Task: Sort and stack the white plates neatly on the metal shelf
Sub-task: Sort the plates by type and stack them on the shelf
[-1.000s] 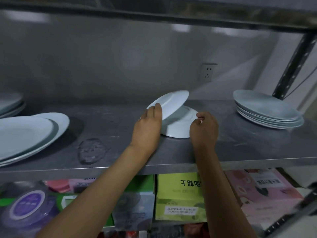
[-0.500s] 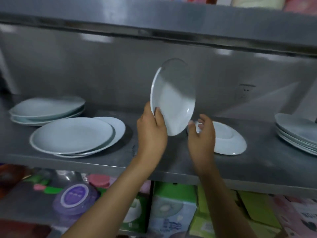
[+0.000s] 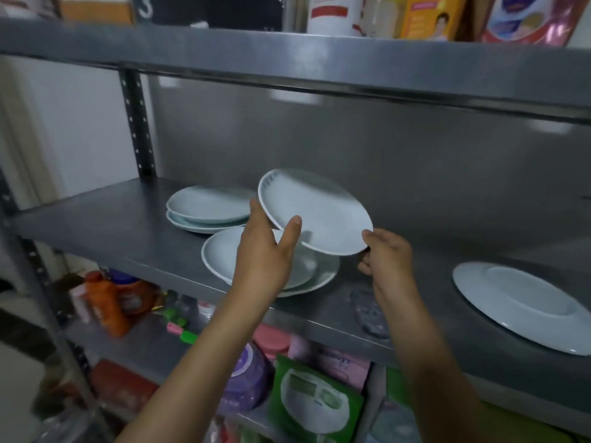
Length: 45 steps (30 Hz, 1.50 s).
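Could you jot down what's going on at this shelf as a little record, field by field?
held plate: white plate, tilted, in the air above the front stack
left hand: left hand grips its left edge
right hand: right hand pinches its right edge
front stack: front stack on the metal shelf
back stack: back stack behind it
upside-down plate: upside-down plate, alone at right

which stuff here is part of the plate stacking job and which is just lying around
Job: held plate, front stack, back stack, upturned plate, metal shelf, left hand, right hand.
Lying about: orange bottle, green packet, purple tub.
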Tool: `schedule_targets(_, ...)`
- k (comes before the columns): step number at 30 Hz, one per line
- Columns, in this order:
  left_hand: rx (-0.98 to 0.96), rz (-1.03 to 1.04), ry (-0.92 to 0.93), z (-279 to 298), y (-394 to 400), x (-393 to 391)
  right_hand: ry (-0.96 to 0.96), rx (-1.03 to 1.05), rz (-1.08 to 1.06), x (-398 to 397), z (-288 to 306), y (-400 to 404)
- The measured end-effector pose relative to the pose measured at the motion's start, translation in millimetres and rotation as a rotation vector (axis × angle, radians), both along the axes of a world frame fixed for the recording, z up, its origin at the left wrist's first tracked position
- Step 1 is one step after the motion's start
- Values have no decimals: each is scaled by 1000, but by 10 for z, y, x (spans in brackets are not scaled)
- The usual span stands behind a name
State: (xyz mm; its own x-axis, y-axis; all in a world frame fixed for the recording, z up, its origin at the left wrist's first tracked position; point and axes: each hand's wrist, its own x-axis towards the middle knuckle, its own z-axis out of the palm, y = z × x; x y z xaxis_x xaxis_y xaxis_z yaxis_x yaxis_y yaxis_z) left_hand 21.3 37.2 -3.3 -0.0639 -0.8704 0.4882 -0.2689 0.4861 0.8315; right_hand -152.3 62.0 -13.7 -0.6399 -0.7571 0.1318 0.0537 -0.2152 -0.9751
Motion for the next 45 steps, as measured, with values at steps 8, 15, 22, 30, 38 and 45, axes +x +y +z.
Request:
schedule_targets(8,-147,184,-369,-109,-179,404,201,183,-60,143,-48,-111)
schedule_targets(15,-259,88,-456,-174,-86,319,229,244,-73,186,-212,-105)
schedule_targets(22,-344,-7,-484,-198,57,123,381,188,-72,184,-249,-10)
schedule_targets(30,-443,-237,-484,-297,326,-502,618,236,-249,-405,-318,442)
schedule_targets(38,-430,-544,-543,-541,697,-1724,851,287,-681,-1470,-514,1449)
schedule_targets(45,-411,-708,-691,-536,866,-2793,860,507,-810,-2267,-530,2083)
